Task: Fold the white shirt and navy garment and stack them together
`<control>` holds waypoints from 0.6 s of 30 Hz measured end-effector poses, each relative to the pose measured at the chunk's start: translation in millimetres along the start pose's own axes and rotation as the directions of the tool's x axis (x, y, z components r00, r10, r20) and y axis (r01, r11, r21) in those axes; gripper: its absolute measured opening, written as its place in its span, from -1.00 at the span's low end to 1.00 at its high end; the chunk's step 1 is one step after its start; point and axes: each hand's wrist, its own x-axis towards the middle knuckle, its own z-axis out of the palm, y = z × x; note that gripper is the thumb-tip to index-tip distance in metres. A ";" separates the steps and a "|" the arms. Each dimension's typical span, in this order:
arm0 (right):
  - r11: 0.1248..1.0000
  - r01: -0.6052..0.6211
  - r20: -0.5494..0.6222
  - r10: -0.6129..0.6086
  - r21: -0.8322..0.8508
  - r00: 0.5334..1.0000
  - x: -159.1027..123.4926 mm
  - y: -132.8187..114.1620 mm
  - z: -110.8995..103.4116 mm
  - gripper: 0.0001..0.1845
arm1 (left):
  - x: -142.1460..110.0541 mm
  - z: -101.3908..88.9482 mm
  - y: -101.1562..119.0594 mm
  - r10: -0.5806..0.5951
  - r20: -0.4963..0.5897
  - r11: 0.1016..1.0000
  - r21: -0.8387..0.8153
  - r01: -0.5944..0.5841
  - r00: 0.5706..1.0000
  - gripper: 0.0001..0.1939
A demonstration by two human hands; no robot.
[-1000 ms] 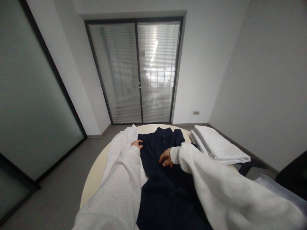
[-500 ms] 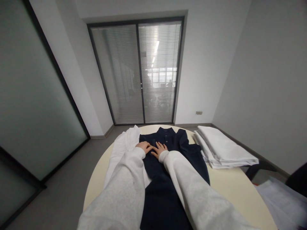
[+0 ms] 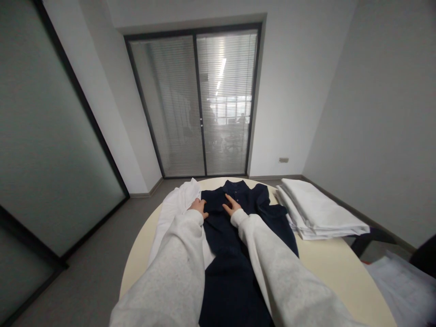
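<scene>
A dark navy buttoned shirt [image 3: 235, 254] lies spread lengthwise on a round cream table [image 3: 327, 268], collar at the far end. My left hand [image 3: 198, 207] rests on the shirt's left shoulder edge, next to a white garment [image 3: 172, 213]; its fingers look curled down on the cloth. My right hand [image 3: 231, 205] lies flat on the shirt's chest beside the button placket, fingers stretched out. Both arms wear light grey sleeves.
A stack of folded white cloths [image 3: 316, 211] sits on the table's right side. A glass sliding door with blinds [image 3: 200, 104] stands behind the table. A dark chair [image 3: 422, 259] and pale fabric [image 3: 398, 281] are at the lower right.
My right hand moved from the shirt's middle up to the chest near the placket. My left hand slid a little along the left shoulder. The view shifted slightly.
</scene>
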 end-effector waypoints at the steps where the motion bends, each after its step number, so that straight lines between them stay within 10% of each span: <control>1: 0.989 -0.051 -0.011 0.053 0.138 0.999 1.8 4.0 1.4 -0.31 | -1.4 -1.8 2.4 -0.011 0.014 1.000 0.012 0.011 1.000 -0.41; 18: 0.875 -0.095 -0.048 0.082 -0.475 0.995 2.2 5.7 -5.1 -0.44 | -7.0 -5.9 20.7 0.184 0.241 0.983 -0.027 -0.183 0.953 -0.52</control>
